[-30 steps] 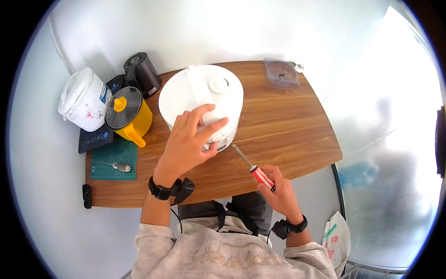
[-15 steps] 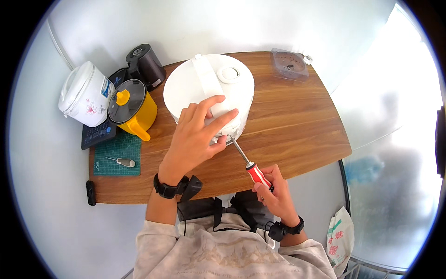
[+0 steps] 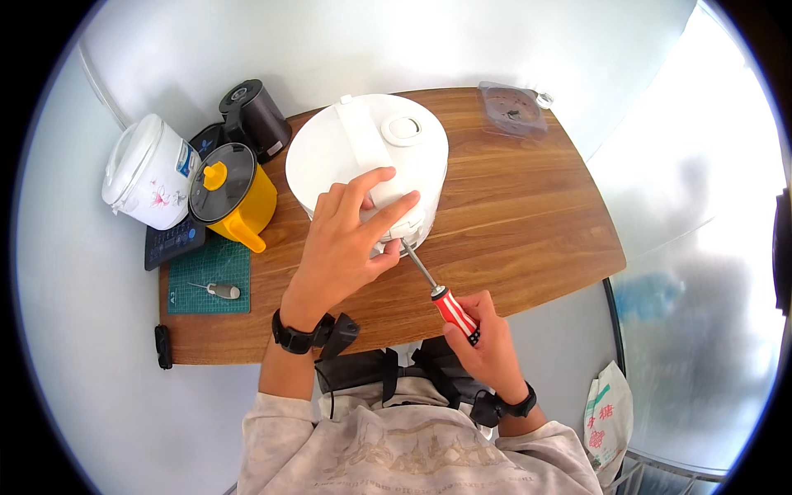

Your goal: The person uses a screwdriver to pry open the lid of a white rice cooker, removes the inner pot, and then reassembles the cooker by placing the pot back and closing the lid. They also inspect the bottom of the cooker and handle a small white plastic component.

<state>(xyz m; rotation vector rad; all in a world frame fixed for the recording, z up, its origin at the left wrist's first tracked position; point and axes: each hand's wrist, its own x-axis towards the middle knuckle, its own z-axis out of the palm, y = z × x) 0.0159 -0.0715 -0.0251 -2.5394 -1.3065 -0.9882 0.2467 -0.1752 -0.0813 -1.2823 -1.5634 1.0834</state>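
Note:
A white round rice cooker (image 3: 318,157) stands on the wooden table, with a flat handle strap across its lid and an oval vent (image 3: 402,129). My left hand (image 3: 346,229) grips its near edge, index and middle fingers on the lid and thumb lower down beside the latch-like part (image 3: 403,228). In my right hand (image 3: 485,342) is a screwdriver (image 3: 451,312) with a red-and-white striped handle, held by its rear end. The shaft points up-left and its tip reaches the cooker's near edge, close to my left thumb. Exactly where the tip sits is hidden.
Left of the cooker are a yellow pot (image 3: 257,206) with a dark lid, a dark kettle (image 3: 262,120) and a white flowered cooker (image 3: 157,186). A small grey-handled screwdriver (image 3: 223,290) lies on a green cutting mat (image 3: 186,301). A clear plastic tray (image 3: 516,124) sits at the far right.
The fingers of my right hand have shifted on the screwdriver handle, which shows a different side, with the dark end now visible. My left hand keeps its place on the cooker.

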